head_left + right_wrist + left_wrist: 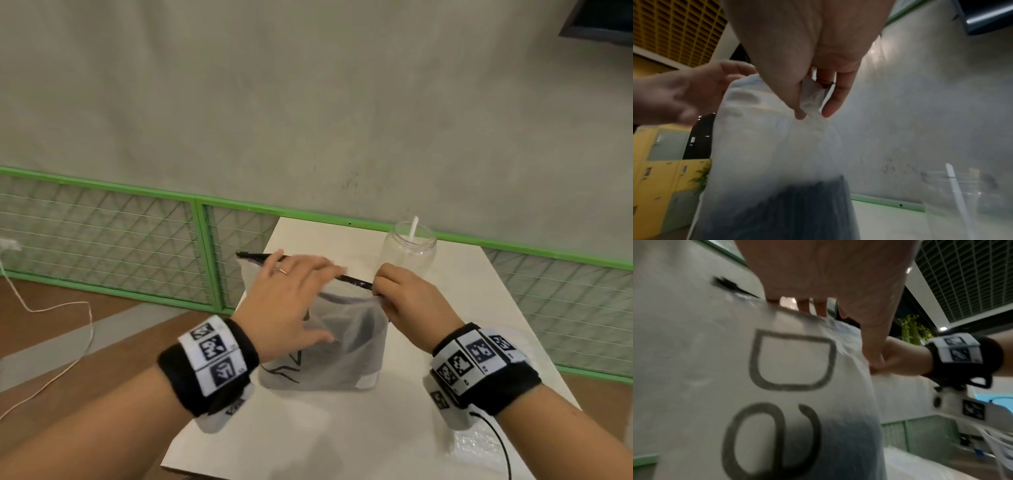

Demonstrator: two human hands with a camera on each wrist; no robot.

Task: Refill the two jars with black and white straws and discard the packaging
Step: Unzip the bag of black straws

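A frosted zip bag (342, 349) with a black zipper strip (253, 256) stands on the white table (308, 428), its mouth apart. A dark bundle of black straws (359, 329) shows through its lower half and also in the right wrist view (797, 207). My left hand (301, 298) lies over the bag's top with its fingers spread across the zipper and its thumb on the near wall. In the left wrist view my fingertips (818, 308) dip behind the rim. My right hand (380, 291) pinches the rim's right corner between thumb and forefinger (812, 113). A glass jar (409, 255) at the back right holds one white straw (413, 228).
Bubble wrap (479, 448) lies at the table's near right corner under my right wrist. A green mesh fence (102, 240) runs along the wall behind the table. A thin cable (68, 329) trails over the floor at the left. Only one jar is in view.
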